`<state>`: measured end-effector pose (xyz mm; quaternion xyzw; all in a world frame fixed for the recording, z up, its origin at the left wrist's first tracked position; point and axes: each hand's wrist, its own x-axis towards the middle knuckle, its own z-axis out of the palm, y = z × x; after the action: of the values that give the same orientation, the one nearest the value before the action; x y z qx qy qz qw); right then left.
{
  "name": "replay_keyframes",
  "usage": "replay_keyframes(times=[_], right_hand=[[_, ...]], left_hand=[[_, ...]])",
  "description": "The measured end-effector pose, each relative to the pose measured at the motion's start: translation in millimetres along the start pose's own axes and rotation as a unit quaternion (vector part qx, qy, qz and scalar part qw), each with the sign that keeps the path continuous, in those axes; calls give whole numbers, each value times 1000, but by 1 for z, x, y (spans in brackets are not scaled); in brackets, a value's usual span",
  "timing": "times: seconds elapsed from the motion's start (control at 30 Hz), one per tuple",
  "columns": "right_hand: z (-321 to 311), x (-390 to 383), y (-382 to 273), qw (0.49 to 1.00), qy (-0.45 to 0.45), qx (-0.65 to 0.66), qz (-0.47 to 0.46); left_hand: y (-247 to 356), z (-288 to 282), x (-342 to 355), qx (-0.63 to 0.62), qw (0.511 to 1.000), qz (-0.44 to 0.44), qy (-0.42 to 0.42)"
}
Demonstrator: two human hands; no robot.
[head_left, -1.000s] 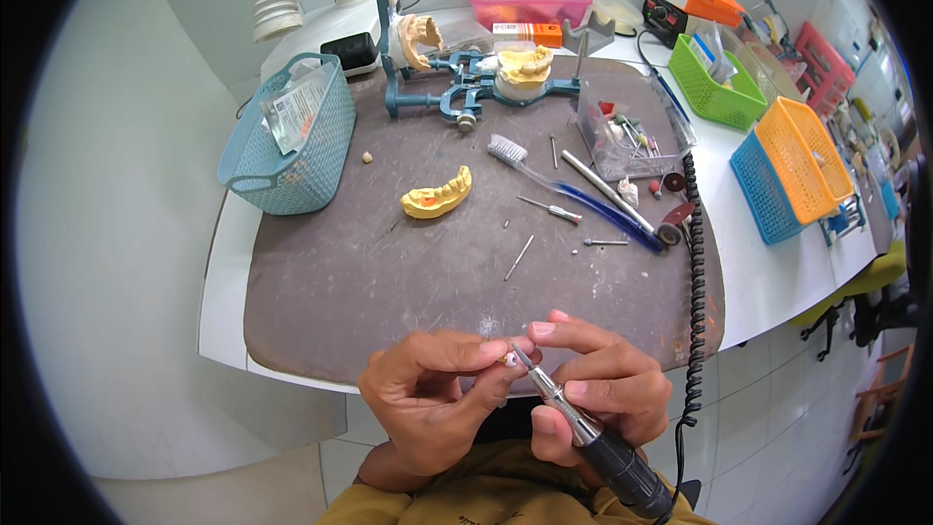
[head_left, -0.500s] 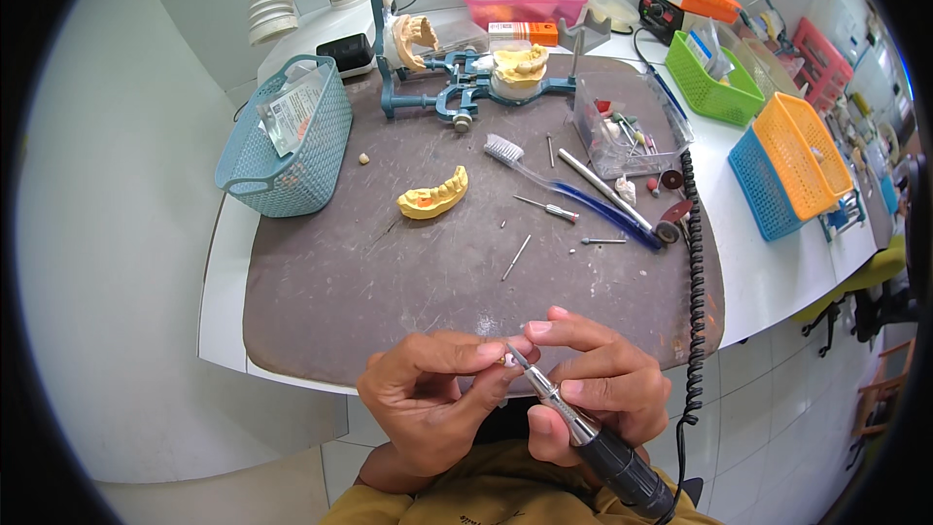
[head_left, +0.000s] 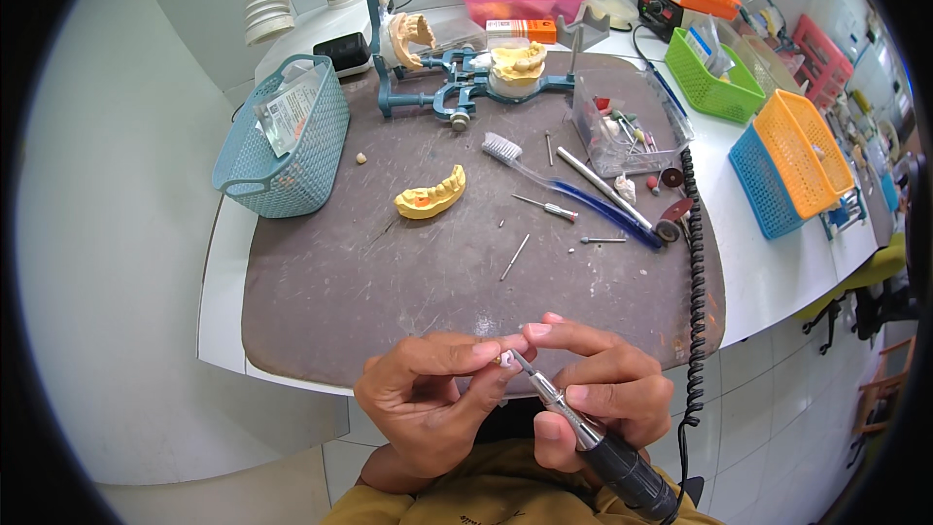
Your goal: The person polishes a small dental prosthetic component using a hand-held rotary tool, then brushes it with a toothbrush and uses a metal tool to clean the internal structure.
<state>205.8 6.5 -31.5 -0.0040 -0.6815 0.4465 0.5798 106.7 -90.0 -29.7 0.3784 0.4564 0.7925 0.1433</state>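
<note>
My left hand [head_left: 428, 399] pinches a small white dental piece [head_left: 507, 359] between thumb and index finger at the lower middle. My right hand [head_left: 607, 389] grips a black and silver rotary handpiece [head_left: 612, 462], its thin bur [head_left: 520, 361] at the white piece. The fingertips of both hands nearly meet above the mat's front edge. A yellow dental arch model [head_left: 431, 196] lies beyond them on the grey mat [head_left: 321, 292], near loose burs [head_left: 515, 258], a small screwdriver [head_left: 546, 207] and a blue-handled brush [head_left: 593, 204].
A blue articulator [head_left: 457, 92] with plaster models stands at the back. A light blue basket [head_left: 277, 185] is at left; a clear box of burs [head_left: 632, 136], a green basket [head_left: 714, 87] and orange-blue baskets [head_left: 768, 185] are at right. A coiled cord [head_left: 692, 301] runs down the right side.
Both hands keep their hold on the piece and handpiece, with only slight shifts of the fingers and tool. The scene has shifted slightly leftward in the view.
</note>
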Motion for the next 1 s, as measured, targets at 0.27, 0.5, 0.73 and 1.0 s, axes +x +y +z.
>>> replay_keyframes(times=[0.27, 0.5, 0.73, 1.0], right_hand=[[-4, 2, -2, 999, -27, -19, -21], [-9, -5, -4, 994, 59, 91, 27], [-61, 38, -19, 950, 42, 183, 250], [-166, 106, -8, 903, 16, 13, 429]], left_hand=[[0, 0, -1, 11, 1000, 6, -5], [6, 7, 5, 25, 998, -58, -11], [16, -5, 16, 27, 980, -171, -96], [38, -21, 67, 147, 943, -222, -202]])
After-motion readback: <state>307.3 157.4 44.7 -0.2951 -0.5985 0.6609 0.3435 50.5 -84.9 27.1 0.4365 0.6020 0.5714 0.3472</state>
